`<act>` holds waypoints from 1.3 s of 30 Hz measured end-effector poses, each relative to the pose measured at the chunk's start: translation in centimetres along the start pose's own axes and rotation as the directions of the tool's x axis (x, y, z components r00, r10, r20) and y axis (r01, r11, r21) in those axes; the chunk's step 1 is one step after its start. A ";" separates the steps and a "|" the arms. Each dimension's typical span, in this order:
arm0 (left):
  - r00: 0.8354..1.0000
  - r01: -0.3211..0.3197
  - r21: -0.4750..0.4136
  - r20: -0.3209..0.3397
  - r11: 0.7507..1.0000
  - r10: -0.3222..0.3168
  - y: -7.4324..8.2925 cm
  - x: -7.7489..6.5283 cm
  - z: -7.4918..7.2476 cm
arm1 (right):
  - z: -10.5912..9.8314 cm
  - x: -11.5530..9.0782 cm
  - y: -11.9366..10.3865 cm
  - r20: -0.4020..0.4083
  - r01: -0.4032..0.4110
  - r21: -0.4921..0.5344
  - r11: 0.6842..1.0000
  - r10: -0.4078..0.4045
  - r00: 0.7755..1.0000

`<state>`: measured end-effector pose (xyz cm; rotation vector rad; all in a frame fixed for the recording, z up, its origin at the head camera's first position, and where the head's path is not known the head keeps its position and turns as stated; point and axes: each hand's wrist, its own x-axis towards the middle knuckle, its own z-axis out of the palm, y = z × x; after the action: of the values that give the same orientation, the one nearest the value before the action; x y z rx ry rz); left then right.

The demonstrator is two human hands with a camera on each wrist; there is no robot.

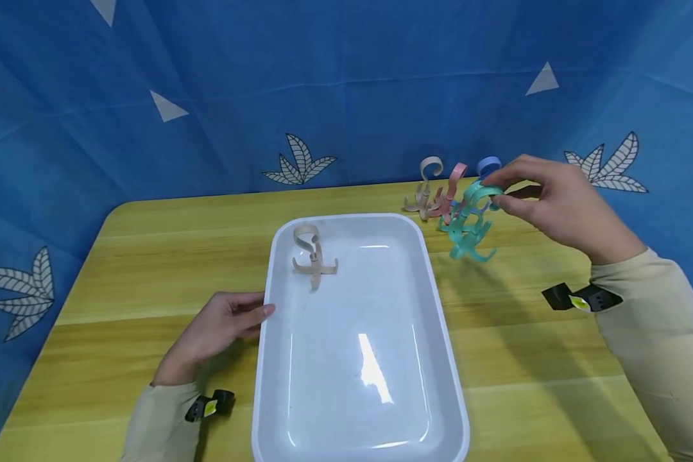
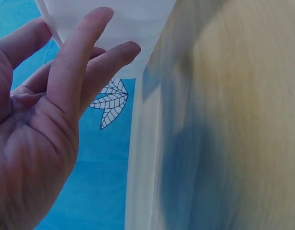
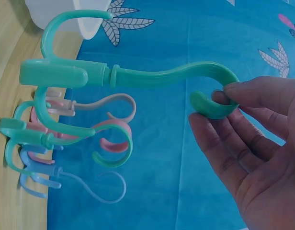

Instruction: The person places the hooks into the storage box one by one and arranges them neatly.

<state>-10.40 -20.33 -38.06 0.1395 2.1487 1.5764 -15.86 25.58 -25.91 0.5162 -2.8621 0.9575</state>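
My right hand (image 1: pixel 560 199) pinches the curled top of a green plastic hanging hook (image 3: pixel 152 76) between thumb and fingers. Its lower prongs hang over the table, in front of a cluster of similar hooks. That cluster has a beige hook (image 1: pixel 423 196), a pink hook (image 1: pixel 452 186), a blue hook (image 3: pixel 42 167) and a second green hook (image 3: pixel 30 138). At the near left, my left hand (image 1: pixel 222 327) holds the side of a white tray (image 1: pixel 439 321), thumb over the rim and fingers against the outer wall. Inside the tray's far left corner stands another beige hook (image 1: pixel 314 263).
The wooden table (image 1: pixel 167 269) extends on both sides of the tray. A blue cloth (image 1: pixel 346 77) with leaf and triangle prints hangs behind its far edge.
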 end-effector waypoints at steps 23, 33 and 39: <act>1.000 0.000 -0.015 0.008 1.000 0.000 0.0 0.0 -0.2 | 0.6 2.5 -3.7 0.013 0.176 -0.053 0.983 -0.176 0.984; 1.000 -0.007 -0.025 0.015 1.000 0.008 0.0 -0.3 -0.3 | 1.9 3.7 -4.6 0.059 0.259 -0.012 0.966 -0.257 0.964; 1.000 -0.019 -0.029 0.023 0.999 0.020 -0.1 -0.2 -0.4 | 2.8 4.4 -5.1 0.101 0.233 0.030 0.972 -0.235 0.967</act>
<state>-10.35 -20.79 -38.01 0.1693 2.1121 1.6082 -18.18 18.81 -24.51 0.9082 -2.7987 0.9411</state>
